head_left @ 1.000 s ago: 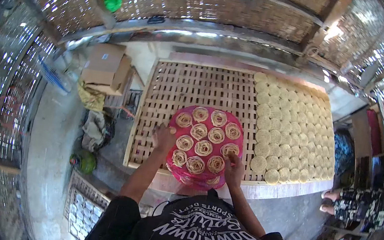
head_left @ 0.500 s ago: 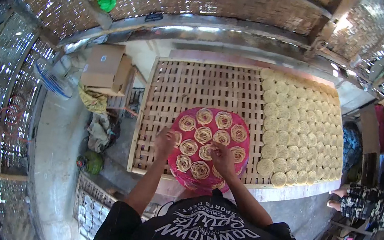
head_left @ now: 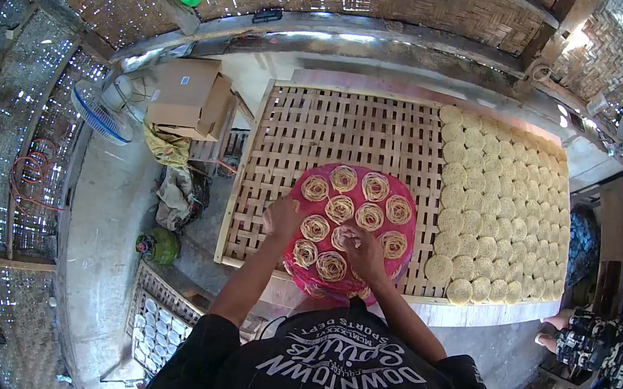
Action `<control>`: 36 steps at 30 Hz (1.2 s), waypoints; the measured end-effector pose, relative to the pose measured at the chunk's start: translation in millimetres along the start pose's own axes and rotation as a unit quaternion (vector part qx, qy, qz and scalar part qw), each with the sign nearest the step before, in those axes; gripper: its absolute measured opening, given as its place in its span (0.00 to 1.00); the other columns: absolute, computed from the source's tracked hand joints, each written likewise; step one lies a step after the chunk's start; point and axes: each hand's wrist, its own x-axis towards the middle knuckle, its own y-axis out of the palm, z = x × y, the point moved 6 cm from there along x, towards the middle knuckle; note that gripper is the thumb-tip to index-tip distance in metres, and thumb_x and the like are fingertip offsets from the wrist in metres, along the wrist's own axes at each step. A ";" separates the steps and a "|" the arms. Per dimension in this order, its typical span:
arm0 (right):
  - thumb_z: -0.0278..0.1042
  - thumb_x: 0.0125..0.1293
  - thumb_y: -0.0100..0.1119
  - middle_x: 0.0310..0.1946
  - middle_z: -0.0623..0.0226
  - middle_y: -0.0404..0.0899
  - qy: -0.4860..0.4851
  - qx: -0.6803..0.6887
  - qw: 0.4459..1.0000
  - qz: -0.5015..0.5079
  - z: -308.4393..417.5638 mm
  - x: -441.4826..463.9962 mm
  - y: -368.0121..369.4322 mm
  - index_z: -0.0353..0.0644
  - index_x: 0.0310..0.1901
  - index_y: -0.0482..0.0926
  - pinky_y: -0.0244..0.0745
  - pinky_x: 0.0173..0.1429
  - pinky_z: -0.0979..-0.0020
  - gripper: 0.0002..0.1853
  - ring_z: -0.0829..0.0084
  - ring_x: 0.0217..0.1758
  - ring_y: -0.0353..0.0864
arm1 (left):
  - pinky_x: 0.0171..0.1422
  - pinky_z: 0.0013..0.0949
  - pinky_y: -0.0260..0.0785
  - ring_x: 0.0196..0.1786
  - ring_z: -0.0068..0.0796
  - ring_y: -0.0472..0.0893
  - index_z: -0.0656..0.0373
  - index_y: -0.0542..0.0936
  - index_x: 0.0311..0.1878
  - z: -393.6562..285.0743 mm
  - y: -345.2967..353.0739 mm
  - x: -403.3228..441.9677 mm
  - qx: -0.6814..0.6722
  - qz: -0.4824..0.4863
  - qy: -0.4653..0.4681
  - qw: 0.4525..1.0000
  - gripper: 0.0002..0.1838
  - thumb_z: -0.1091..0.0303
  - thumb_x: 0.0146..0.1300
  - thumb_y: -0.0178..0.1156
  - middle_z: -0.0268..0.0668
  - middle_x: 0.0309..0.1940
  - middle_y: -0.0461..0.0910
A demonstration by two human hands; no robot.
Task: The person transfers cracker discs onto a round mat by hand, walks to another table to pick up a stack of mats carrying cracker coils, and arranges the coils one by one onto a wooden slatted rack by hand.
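Note:
A round pink tray (head_left: 302, 193) bears several coiled nests of pale strands, such as the one at its top (head_left: 375, 186). It overlaps the front of a woven slatted rack (head_left: 321, 125). My left hand (head_left: 282, 218) is at the tray's left edge; its fingers are too small and blurred to make out. Over the middle of the tray is my right hand (head_left: 363, 250), its fingers bent at a nest (head_left: 340, 237) that they partly cover. Whether they grip it cannot be seen. Rows of flat yellow round pieces (head_left: 483, 209) cover the rack's right part.
A cardboard box (head_left: 182, 103) and a blue fan (head_left: 101, 116) stand at the left, with a green gas cylinder (head_left: 163, 247) below. Lower left is a crate of white round items (head_left: 159, 336). At the right edge, a person's legs in patterned shorts (head_left: 594, 346) show.
My right hand has moved from the tray's right side to its middle. My left hand stays by the left edge. The whole view has shifted a little.

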 end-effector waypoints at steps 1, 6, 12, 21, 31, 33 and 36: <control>0.36 0.65 0.61 0.43 0.54 0.84 0.020 -0.001 1.000 -0.004 2.5 -5.5 -0.9 0.39 0.54 0.78 0.79 0.48 0.64 0.18 0.59 0.46 0.85 | 0.48 0.49 0.75 0.43 0.50 0.83 0.57 0.83 0.36 6.7 4.1 5.5 0.005 0.009 -0.012 1.000 0.16 0.56 0.48 0.66 0.47 0.37 0.84; 0.34 0.66 0.60 0.38 0.59 0.84 0.095 -0.014 0.995 0.000 2.8 -29.8 0.0 0.36 0.53 0.80 0.78 0.42 0.69 0.16 0.71 0.43 0.84 | 0.40 0.44 0.80 0.38 0.44 0.85 0.61 0.81 0.37 59.9 -0.9 13.4 -0.401 -0.004 -0.084 0.912 0.12 0.65 0.52 0.59 0.47 0.36 0.84; 0.43 0.69 0.60 0.45 0.57 0.83 0.144 0.241 0.958 0.050 34.5 -18.2 15.7 0.30 0.61 0.72 0.79 0.44 0.68 0.27 0.69 0.43 0.83 | 0.32 0.33 0.81 0.29 0.30 0.83 0.61 0.76 0.40 1.1 -52.3 -65.3 -0.768 0.111 -0.034 0.630 0.09 0.74 0.55 0.55 0.39 0.31 0.81; 0.40 0.73 0.54 0.55 0.65 0.77 0.213 0.431 0.864 0.152 67.9 -8.3 48.7 0.37 0.67 0.67 0.76 0.47 0.72 0.25 0.74 0.51 0.79 | 0.33 0.24 0.71 0.31 0.21 0.79 0.60 0.76 0.43 0.6 -42.0 -89.3 -0.819 0.075 -0.064 0.565 0.10 0.74 0.56 0.55 0.33 0.34 0.79; 0.31 0.67 0.62 0.42 0.68 0.83 0.160 0.411 0.895 0.074 70.3 -11.1 10.2 0.38 0.54 0.79 0.76 0.41 0.75 0.15 0.78 0.41 0.81 | 0.44 0.31 0.82 0.43 0.25 0.84 0.63 0.76 0.57 -28.2 -77.1 -126.6 -0.738 0.159 0.022 0.656 0.19 0.73 0.62 0.63 0.40 0.45 0.82; 0.30 0.68 0.61 0.42 0.67 0.83 0.144 0.399 0.904 0.054 74.7 -13.7 1.6 0.37 0.54 0.79 0.76 0.42 0.75 0.15 0.78 0.41 0.81 | 0.45 0.31 0.82 0.44 0.25 0.84 0.63 0.76 0.58 -33.2 -73.1 -130.8 -0.725 0.170 0.035 0.666 0.22 0.74 0.60 0.65 0.39 0.45 0.82; 0.29 0.68 0.60 0.43 0.67 0.83 0.100 0.359 0.926 0.056 80.8 -20.9 -5.9 0.37 0.55 0.79 0.76 0.45 0.75 0.15 0.78 0.42 0.80 | 0.45 0.28 0.80 0.43 0.22 0.83 0.63 0.77 0.57 -39.8 -61.5 -134.1 -0.714 0.183 0.043 0.674 0.24 0.71 0.57 0.71 0.37 0.44 0.83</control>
